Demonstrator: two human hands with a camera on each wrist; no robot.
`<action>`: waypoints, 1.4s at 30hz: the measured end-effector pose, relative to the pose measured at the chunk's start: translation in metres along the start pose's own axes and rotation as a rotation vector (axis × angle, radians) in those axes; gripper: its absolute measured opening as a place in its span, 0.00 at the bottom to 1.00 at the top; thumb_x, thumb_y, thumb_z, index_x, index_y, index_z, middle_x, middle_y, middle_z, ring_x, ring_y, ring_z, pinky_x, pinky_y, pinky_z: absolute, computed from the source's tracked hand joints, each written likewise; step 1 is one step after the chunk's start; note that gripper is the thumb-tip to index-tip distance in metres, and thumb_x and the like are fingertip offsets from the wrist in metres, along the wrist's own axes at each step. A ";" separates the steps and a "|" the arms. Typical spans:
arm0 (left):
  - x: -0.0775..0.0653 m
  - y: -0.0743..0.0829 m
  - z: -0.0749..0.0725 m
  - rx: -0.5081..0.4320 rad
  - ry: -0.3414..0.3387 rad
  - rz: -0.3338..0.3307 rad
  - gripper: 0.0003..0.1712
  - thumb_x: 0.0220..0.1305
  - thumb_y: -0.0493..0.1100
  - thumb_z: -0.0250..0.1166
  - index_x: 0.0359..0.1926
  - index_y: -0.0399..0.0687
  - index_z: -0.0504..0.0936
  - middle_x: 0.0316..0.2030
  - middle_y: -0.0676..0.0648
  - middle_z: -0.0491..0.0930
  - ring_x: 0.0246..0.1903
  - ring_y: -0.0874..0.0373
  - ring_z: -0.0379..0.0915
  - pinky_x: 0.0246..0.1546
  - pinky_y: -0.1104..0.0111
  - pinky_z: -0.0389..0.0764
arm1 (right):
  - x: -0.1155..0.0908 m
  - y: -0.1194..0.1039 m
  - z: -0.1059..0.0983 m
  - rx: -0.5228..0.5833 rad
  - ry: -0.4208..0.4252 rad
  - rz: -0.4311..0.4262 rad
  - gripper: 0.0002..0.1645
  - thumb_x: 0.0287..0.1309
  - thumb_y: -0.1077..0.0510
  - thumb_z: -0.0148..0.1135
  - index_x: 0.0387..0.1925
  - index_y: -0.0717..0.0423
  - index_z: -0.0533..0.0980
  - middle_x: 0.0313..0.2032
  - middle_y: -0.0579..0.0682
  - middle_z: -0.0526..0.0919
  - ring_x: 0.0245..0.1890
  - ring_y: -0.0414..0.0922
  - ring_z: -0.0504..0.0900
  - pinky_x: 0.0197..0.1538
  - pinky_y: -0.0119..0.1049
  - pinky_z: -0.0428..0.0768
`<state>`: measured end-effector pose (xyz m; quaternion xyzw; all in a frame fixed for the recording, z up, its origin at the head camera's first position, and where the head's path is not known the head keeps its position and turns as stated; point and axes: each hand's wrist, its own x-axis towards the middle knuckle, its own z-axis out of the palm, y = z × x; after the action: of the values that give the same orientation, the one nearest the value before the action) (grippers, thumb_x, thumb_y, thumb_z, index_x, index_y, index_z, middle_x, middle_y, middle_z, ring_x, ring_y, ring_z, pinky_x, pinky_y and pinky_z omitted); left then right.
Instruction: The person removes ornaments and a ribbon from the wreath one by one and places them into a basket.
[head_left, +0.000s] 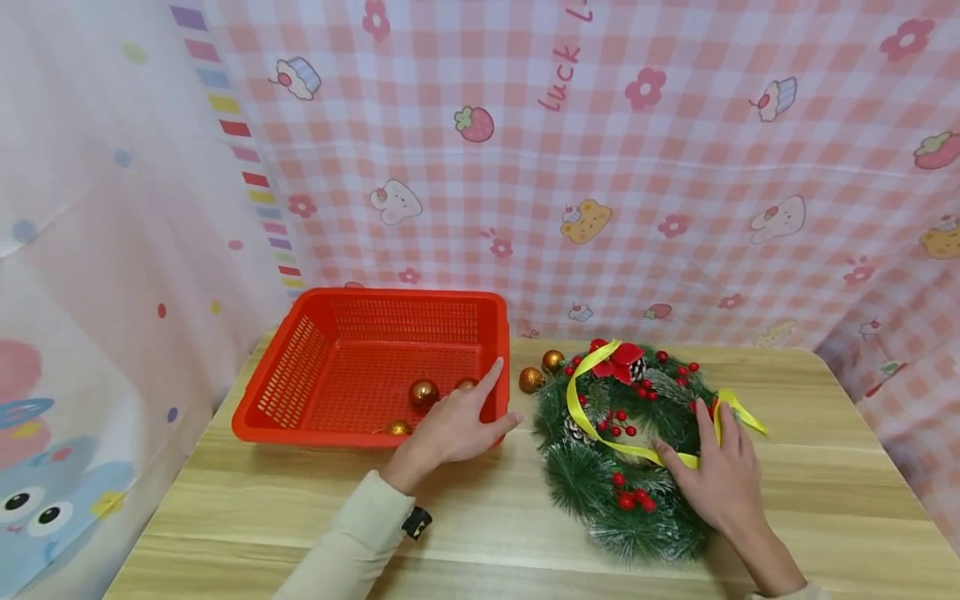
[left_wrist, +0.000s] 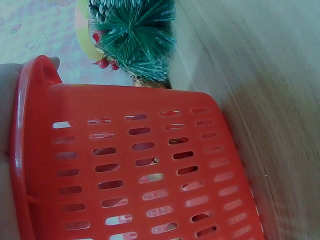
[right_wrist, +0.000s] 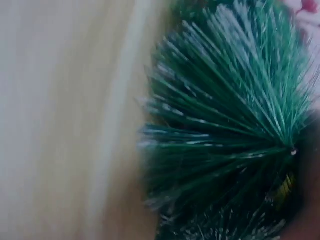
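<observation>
A red plastic basket (head_left: 375, 442) stands on the left of the table, with several gold-brown ball ornaments (head_left: 423, 393) inside. Over its right front corner reaches my left hand (head_left: 457, 427), index finger and thumb spread apart, nothing seen in its grasp. The left wrist view shows the basket's slotted wall (left_wrist: 145, 165). On the right lies a green wreath (head_left: 577, 483) with red berries, pinecones and a red flower. A yellow ribbon (head_left: 576, 400) loops loosely over it. My right hand (head_left: 723, 479) rests on the wreath's right side, fingers extended over the ribbon; its right wrist view is blurred.
Two gold balls (head_left: 532, 380) sit on the wooden table (head_left: 480, 533) between basket and wreath, near the back. A pink checked cloth (head_left: 525, 200) hangs behind the table, and a pale printed curtain (head_left: 112, 208) hangs at the left.
</observation>
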<state>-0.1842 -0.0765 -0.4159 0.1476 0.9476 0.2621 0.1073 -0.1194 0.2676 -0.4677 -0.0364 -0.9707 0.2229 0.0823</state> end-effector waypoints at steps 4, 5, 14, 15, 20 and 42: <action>0.000 0.001 0.002 -0.008 0.003 0.001 0.50 0.65 0.70 0.57 0.79 0.65 0.45 0.47 0.41 0.77 0.36 0.54 0.73 0.38 0.60 0.76 | 0.010 0.013 -0.006 0.007 -0.046 -0.101 0.56 0.64 0.35 0.58 0.77 0.63 0.46 0.73 0.74 0.43 0.67 0.78 0.47 0.57 0.77 0.52; 0.000 0.001 0.002 -0.009 0.002 0.001 0.50 0.65 0.70 0.57 0.79 0.65 0.45 0.47 0.41 0.77 0.35 0.54 0.73 0.37 0.60 0.76 | 0.013 0.016 -0.008 0.007 -0.062 -0.121 0.56 0.64 0.36 0.58 0.77 0.63 0.46 0.73 0.74 0.43 0.67 0.78 0.47 0.57 0.77 0.52; 0.000 0.003 0.004 -0.014 -0.003 -0.002 0.50 0.65 0.71 0.56 0.79 0.67 0.44 0.50 0.41 0.77 0.35 0.54 0.73 0.36 0.61 0.76 | 0.037 0.037 -0.020 0.034 -0.139 -0.275 0.55 0.63 0.40 0.62 0.78 0.58 0.46 0.74 0.71 0.46 0.68 0.76 0.47 0.58 0.77 0.51; 0.000 0.003 0.004 -0.011 -0.002 -0.002 0.50 0.65 0.71 0.56 0.79 0.67 0.44 0.51 0.41 0.77 0.35 0.54 0.73 0.36 0.61 0.76 | 0.039 0.039 -0.021 0.039 -0.145 -0.293 0.54 0.63 0.40 0.62 0.78 0.57 0.46 0.74 0.70 0.46 0.69 0.76 0.47 0.58 0.77 0.51; -0.001 0.004 0.005 -0.015 -0.002 -0.001 0.49 0.65 0.70 0.56 0.79 0.67 0.44 0.51 0.40 0.76 0.35 0.53 0.73 0.35 0.62 0.75 | 0.046 0.046 -0.025 0.066 -0.158 -0.347 0.54 0.61 0.42 0.65 0.78 0.56 0.48 0.75 0.68 0.48 0.69 0.74 0.49 0.59 0.77 0.52; -0.001 0.002 0.001 -0.008 0.016 0.001 0.49 0.65 0.70 0.57 0.79 0.65 0.45 0.51 0.41 0.77 0.37 0.52 0.73 0.36 0.62 0.76 | -0.023 -0.040 -0.019 0.188 -0.093 0.264 0.60 0.63 0.30 0.54 0.78 0.58 0.39 0.74 0.75 0.29 0.71 0.77 0.35 0.62 0.78 0.40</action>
<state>-0.1822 -0.0750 -0.4153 0.1455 0.9474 0.2669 0.1001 -0.0954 0.2370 -0.4368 -0.1455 -0.9351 0.3230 0.0103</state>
